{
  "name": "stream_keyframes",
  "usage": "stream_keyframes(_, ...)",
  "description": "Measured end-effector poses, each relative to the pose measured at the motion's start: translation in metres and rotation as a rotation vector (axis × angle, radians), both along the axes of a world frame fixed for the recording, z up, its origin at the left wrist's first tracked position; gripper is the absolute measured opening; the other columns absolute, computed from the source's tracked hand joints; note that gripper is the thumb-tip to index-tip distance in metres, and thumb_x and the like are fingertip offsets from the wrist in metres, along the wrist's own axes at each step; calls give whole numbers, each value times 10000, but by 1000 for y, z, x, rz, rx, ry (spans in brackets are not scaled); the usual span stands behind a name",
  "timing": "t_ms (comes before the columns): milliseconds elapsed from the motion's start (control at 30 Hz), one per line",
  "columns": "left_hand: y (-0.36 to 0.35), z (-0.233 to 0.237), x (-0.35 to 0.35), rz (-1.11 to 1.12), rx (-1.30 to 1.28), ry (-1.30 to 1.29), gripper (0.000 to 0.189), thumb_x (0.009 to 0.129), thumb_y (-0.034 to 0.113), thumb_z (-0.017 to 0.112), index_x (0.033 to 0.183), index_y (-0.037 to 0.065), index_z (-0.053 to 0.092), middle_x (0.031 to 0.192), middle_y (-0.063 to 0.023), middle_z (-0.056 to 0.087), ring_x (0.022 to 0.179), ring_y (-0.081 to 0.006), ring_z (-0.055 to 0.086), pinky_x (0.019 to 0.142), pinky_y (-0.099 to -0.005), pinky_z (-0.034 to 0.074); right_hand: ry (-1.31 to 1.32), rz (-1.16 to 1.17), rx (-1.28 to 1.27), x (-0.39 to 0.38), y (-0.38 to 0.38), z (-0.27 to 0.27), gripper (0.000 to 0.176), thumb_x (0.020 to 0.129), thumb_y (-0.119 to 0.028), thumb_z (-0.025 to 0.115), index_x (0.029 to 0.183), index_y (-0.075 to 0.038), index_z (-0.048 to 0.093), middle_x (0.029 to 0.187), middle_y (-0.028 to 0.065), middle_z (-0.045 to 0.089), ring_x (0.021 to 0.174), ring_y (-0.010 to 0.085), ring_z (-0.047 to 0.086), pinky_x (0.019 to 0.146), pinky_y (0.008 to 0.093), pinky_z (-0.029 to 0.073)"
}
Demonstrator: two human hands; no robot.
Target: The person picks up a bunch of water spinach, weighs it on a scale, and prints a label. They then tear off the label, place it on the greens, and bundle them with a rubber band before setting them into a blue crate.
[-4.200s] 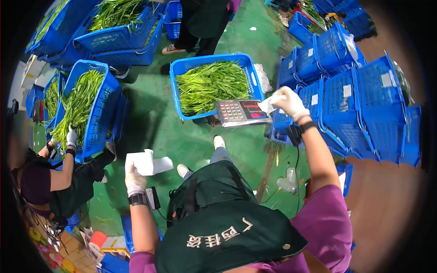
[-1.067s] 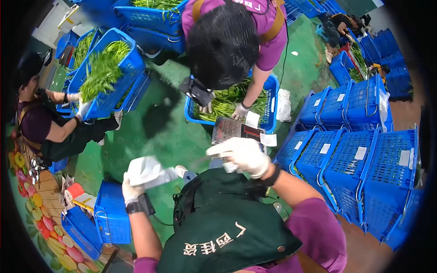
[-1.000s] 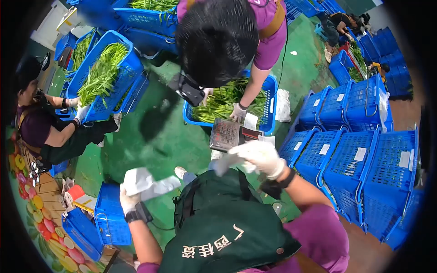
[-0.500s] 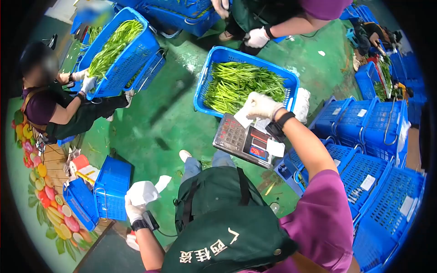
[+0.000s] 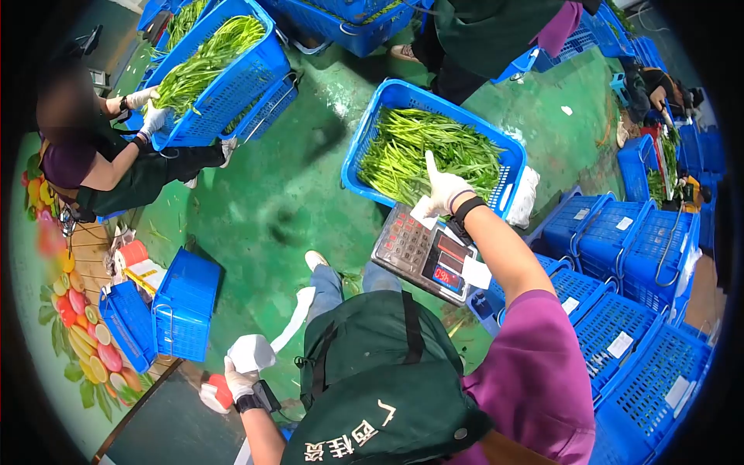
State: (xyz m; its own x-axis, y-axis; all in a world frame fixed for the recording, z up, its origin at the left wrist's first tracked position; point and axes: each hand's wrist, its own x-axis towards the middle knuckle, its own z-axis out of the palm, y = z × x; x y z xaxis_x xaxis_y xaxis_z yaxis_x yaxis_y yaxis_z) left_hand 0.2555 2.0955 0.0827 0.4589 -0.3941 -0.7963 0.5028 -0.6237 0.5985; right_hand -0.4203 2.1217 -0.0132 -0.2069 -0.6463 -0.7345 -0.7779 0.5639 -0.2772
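My left hand [image 5: 242,377], in a white glove, is closed around a roll of white labels [image 5: 252,354]. A loose white strip [image 5: 294,319] trails from the roll towards my leg. My right hand [image 5: 449,191], also gloved, is over the near edge of a blue basket [image 5: 363,147] of long green leafy vegetables [image 5: 426,147]. One finger points out over the greens, and a small white paper slip [image 5: 424,211] is held at the lower side of that hand. Just below it is a weighing scale [image 5: 407,246] with a keypad and a lit red display.
A co-worker [image 5: 93,163] at left handles greens in a tilted blue basket [image 5: 260,58]. Another person [image 5: 496,39] stands behind the middle basket. Stacked blue crates [image 5: 620,341] line the right side. A blue bin [image 5: 186,310] and a red-and-white roll [image 5: 217,393] are at lower left.
My right hand has turned, one finger now stretched out, and the slip has come down beside the scale. The strip from the label roll hangs out longer. The view has shifted slightly.
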Motion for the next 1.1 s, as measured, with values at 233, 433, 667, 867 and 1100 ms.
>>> stream_keyframes(233, -38, 12, -35, -639, -260, -35, 436, 918, 401, 514, 1180, 55, 562, 1156, -92, 613, 1068, -259, 581, 929, -427, 453, -111, -225, -495, 47, 8, 100, 552, 758, -247, 656, 1223, -3, 487, 973, 183, 635, 911, 334, 616, 794, 399, 500)
stream_keyframes(433, -76, 84, -240, -1412, -495, -138, 397, 914, 299, 554, 1139, -28, 554, 1019, -97, 621, 930, -208, 601, 833, -336, 482, -1348, -512, -208, 203, -17, 128, 471, 780, -423, 714, 994, -8, 653, 906, 103, 664, 679, 152, 629, 573, 320, 536)
stream_keyframes(667, -62, 124, -303, -1467, -112, 344, 552, 810, 243, 687, 1236, -27, 463, 1064, -134, 605, 584, -219, 617, 646, -376, 568, -1882, -923, -510, 224, -37, 118, 218, 789, -125, 680, 988, -55, 627, 844, 43, 650, 791, 109, 604, 714, 287, 503)
stream_keyframes(867, -39, 117, -227, -1653, 91, 375, 225, 767, 114, 717, 953, 2, 654, 819, 4, 643, 706, -79, 562, 638, -214, 420, -1530, -1074, -939, 195, -44, 128, 315, 789, -101, 667, 1089, -45, 591, 950, 41, 640, 849, 111, 612, 721, 275, 516)
stream_keyframes(1100, -58, 145, -95, -1494, -160, 409, 297, 843, 239, 667, 1026, 5, 650, 822, -56, 662, 665, -146, 622, 675, -292, 519, -1608, -978, -869, 277, -101, 129, 346, 791, -114, 645, 1124, -54, 570, 994, 52, 629, 908, 155, 616, 786, 320, 525)
